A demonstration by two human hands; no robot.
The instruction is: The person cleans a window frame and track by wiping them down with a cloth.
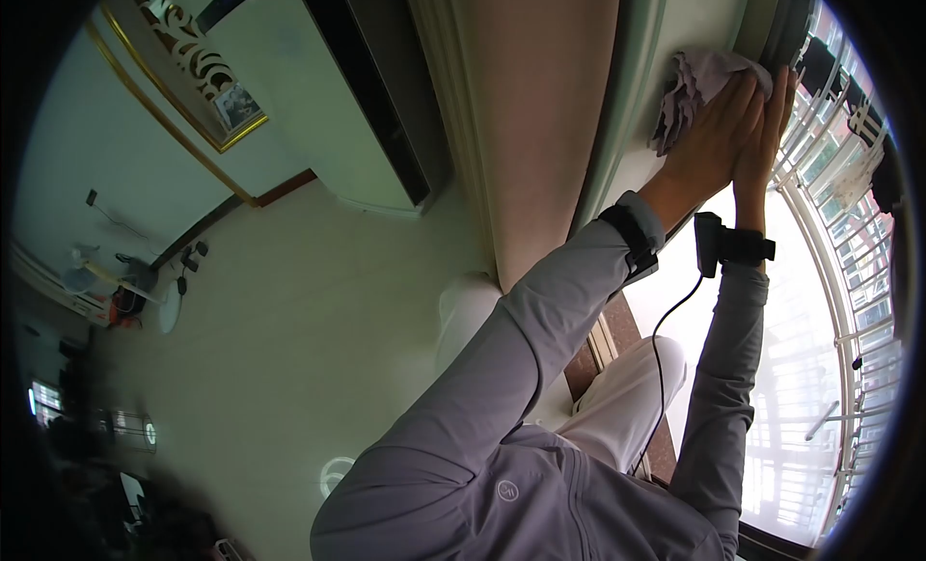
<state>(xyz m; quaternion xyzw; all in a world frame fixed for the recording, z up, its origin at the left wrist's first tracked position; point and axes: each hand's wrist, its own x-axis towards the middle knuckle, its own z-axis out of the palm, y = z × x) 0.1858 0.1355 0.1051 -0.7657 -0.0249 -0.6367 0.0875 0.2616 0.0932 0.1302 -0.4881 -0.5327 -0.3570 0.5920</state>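
A crumpled grey-purple cloth (690,83) lies against the pale window frame (644,117), high at the upper right of the head view. My left hand (706,144) presses on the cloth, with its fingers over it; part of the cloth bunches out beside the hand. Close alongside, my right hand (762,146) has its fingers stretched out along the dark edge of the frame, by the glass. The two hands touch or overlap. Whether the right fingertips also touch the cloth, I cannot tell.
A barred window (858,301) with items hanging outside is on the right. A pinkish-brown curtain (545,108) hangs left of the frame. A black cable (658,368) runs down from the right wrist device (712,245). Across the floor (318,320) stand a fan (169,305) and a cabinet.
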